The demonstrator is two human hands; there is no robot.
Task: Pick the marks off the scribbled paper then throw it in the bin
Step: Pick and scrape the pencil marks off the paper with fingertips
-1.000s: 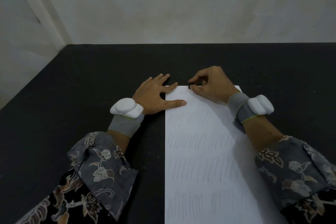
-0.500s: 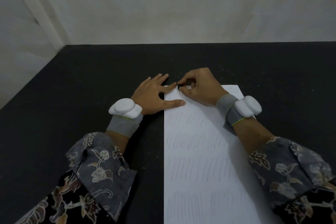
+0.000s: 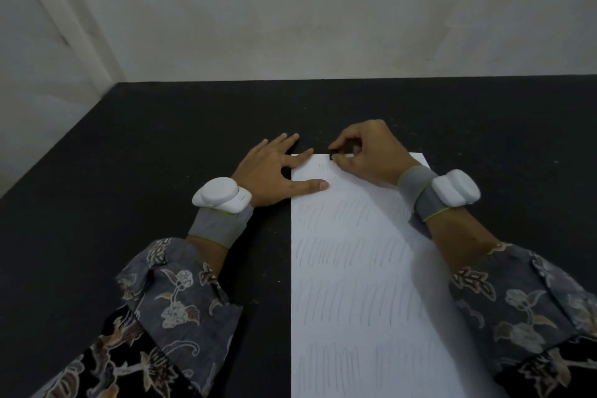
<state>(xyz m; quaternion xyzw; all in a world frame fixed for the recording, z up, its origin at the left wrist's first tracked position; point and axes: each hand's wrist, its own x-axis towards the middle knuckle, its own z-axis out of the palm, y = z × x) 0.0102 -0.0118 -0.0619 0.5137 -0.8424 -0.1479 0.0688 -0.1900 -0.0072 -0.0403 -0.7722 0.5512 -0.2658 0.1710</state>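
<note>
A white sheet of paper (image 3: 355, 284) with rows of faint pencil strokes lies on the black table (image 3: 145, 171). My left hand (image 3: 277, 168) lies flat with spread fingers, its thumb and forefinger pressing the sheet's top left corner. My right hand (image 3: 368, 152) pinches a small dark eraser (image 3: 334, 153) against the paper's top edge, where the strokes look fainter. No bin is in view.
The table's far edge meets a pale wall (image 3: 323, 10), and its left edge runs along a side wall (image 3: 38, 90). Both wrists wear grey bands with white devices (image 3: 223, 195).
My right hand slid left along the top row with the eraser, then back to the right and up to the paper's top edge. My left hand stayed in place.
</note>
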